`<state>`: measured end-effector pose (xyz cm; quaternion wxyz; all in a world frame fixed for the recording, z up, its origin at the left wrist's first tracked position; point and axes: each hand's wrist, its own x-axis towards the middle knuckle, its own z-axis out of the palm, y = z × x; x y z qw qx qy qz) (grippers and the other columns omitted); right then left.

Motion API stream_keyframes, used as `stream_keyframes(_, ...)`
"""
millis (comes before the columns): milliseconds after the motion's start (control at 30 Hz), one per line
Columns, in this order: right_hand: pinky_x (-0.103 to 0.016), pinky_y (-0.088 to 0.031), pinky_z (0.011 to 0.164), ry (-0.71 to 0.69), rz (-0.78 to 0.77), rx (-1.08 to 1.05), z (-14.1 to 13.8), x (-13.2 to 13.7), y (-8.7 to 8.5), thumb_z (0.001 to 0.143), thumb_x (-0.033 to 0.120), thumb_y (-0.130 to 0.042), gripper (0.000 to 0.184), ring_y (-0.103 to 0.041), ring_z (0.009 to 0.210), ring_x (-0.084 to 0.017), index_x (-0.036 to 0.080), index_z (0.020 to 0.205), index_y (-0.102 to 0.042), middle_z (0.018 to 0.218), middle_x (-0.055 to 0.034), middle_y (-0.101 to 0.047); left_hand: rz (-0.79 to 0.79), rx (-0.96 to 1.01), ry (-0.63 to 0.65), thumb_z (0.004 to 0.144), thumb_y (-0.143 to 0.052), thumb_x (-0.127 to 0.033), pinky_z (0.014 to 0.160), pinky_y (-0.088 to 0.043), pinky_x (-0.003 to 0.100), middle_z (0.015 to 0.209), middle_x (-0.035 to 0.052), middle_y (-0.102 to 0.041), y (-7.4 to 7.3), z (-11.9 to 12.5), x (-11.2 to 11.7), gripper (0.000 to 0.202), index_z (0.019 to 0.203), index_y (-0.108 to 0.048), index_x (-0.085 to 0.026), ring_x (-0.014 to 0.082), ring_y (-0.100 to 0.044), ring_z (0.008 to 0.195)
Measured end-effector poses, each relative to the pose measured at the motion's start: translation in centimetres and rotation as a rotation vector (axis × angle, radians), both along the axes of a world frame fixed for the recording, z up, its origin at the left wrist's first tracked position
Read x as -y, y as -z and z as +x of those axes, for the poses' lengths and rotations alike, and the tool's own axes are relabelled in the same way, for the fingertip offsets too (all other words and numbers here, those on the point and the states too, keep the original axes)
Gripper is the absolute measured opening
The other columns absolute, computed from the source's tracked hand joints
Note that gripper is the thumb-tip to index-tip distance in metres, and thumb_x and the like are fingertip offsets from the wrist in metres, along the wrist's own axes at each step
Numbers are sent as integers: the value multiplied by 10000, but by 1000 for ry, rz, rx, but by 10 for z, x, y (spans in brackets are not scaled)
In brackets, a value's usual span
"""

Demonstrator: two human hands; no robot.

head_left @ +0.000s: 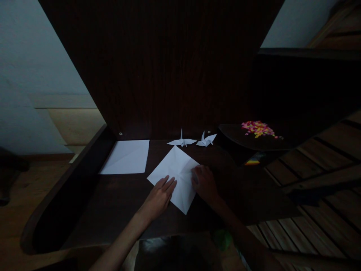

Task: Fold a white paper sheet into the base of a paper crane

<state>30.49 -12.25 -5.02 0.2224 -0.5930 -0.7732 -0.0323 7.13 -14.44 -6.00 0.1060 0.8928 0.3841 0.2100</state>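
A square white sheet of paper (180, 165) with crease lines lies on the dark desk, turned so that one corner points at me. My left hand (161, 195) rests flat on its lower left side, fingers stretched out and holding nothing. At the right corner of the sheet is my right hand (205, 183), its fingers bent and closed on the paper's edge, which they partly hide. Just beyond the far corner stand two folded paper cranes, one on the left (182, 142) and one on the right (206, 140).
A stack of white paper (126, 156) lies at the desk's left. Small pink and yellow pieces (258, 128) are heaped on a dark shelf at the right, above a small colourful packet (252, 162). A raised side panel (67, 180) borders the desk, and a tall dark board (163, 67) backs it.
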Motion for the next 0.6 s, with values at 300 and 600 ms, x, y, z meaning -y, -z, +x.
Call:
stream_keyframes(300,-280,-468,678,-321,-216,146,-16,-1,6,893,66,-451,396,-525,794,-181,191,1230,-617,930,-87,-554,104,-148,-55,946,-471,-201,1026,-390,530,1328,124,-578,-12,14,-5,322,1248,-580,-172,318,-464,1276)
stream_keyframes(600,-343,-479,765,-409,-79,96,-23,-4,13,920,185,-521,310,-513,863,-219,108,1208,-610,931,-113,-579,38,-101,-228,718,-751,-173,1100,-293,572,1555,177,-263,-28,-7,-46,841,1447,-330,-178,400,-210,1427)
